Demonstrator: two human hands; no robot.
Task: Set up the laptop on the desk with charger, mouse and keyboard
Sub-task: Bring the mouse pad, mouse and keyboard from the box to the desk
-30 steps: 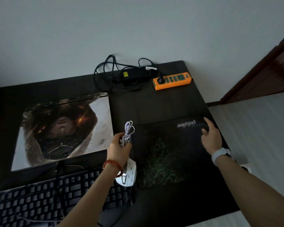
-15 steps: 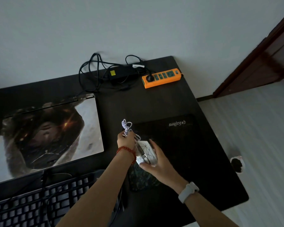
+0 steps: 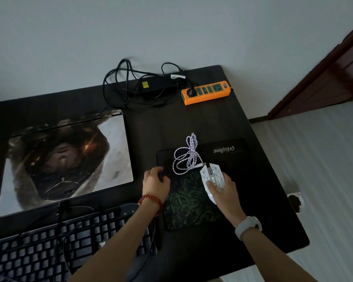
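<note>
Far left, near edge of the dark worktop (image 3: 222, 121): black keyboard (image 3: 49, 247), running off the frame, a dark cable looped over its keys. Behind it, closed laptop (image 3: 65, 161), lid printed with artwork, flat, left edge close to the frame border. Bare strip of worktop between laptop and mouse pad (image 3: 194, 208). At the far edge against the wall: black charger brick (image 3: 159, 87) in a tangle of cables, just left of an orange power strip (image 3: 207, 92) with one plug seated in it. Left hand (image 3: 156, 183), red bead bracelet at the wrist, resting at the pad's left edge, fingers curled loosely, gripping nothing visible. Bundled white braided mouse cable (image 3: 189, 157) lying on the pad's upper part, loops reaching just past its far edge. Right hand (image 3: 224, 192), pale wristband behind it, with fingers closed around the white mouse (image 3: 212, 176) on the pad, right of centre. Right of the pad, an open band of worktop up to its right edge; beyond, pale floor with a small dark-filled cup (image 3: 296, 202) and a brown door frame (image 3: 322, 64).
</note>
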